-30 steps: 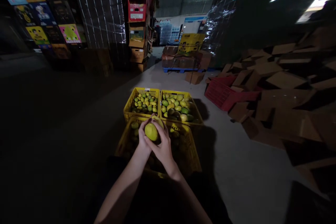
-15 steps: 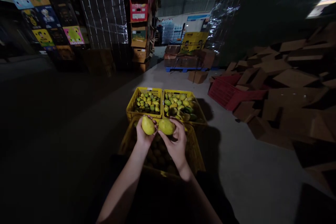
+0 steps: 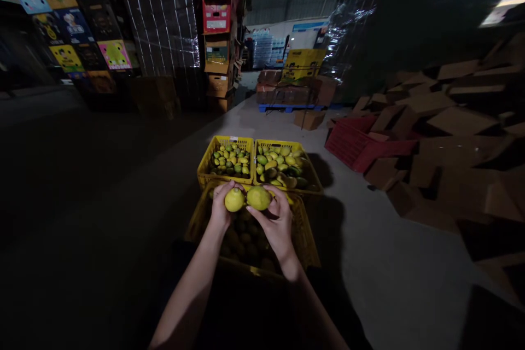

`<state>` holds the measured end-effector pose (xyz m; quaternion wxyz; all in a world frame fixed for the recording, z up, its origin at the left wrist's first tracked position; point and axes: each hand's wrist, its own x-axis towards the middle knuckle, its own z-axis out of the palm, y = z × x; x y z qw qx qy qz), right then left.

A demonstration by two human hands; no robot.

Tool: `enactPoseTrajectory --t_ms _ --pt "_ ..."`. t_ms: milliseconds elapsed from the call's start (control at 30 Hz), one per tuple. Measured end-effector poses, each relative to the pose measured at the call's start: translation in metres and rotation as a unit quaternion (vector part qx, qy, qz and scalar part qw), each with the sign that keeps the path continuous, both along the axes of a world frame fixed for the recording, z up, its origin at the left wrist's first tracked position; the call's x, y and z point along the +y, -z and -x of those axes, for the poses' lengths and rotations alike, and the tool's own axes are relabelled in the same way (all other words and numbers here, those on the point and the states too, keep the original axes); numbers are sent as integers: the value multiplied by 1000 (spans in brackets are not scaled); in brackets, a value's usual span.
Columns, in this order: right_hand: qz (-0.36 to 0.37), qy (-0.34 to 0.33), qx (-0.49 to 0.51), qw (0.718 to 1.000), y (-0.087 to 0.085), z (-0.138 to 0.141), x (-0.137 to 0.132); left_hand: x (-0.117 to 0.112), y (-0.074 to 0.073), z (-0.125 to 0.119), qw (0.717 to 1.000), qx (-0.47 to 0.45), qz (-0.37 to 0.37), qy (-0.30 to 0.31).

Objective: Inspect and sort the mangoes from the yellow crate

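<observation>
My left hand [image 3: 220, 205] is closed around a yellow lemon [image 3: 234, 200], one end of which faces me. Close beside it, my right hand [image 3: 279, 213] grips a greener yellow lemon [image 3: 258, 197] between thumb and fingers. Both fruits are held above the near yellow crate [image 3: 305, 235], where more round fruit lies in shadow. Beyond the hands stand a left yellow crate [image 3: 205, 170] of smaller green and yellow lemons and a right yellow crate [image 3: 314, 181] of larger ones.
Flattened cardboard [image 3: 455, 175] is heaped on the right, with a red crate [image 3: 353, 145] tipped at its edge. A tall stack of boxes [image 3: 217, 49] and a blue pallet [image 3: 287, 108] with cartons stand farther back. Wrapped goods [image 3: 164, 27] rise at the left.
The lemon in my left hand has been turned so its end points toward me. My right hand's lemon has shifted slightly, still held. The crates have not moved.
</observation>
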<state>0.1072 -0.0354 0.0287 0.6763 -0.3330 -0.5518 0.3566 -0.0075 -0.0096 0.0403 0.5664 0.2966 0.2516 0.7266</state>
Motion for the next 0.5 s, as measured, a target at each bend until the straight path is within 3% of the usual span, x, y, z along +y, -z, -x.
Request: enactPoseTrajectory --t_ms 100,267,400,500 --pt "36 -24 24 999 -2 0 -3 1 -1 0 999 -26 20 7" --pt "94 -35 122 987 0 3 -1 3 -7 2 970 -185 127 90" --pt "129 -69 204 968 3 5 5 2 -10 4 963 -193 162 90" --pt "123 -76 204 968 5 6 9 0 -12 4 960 -199 178 85"
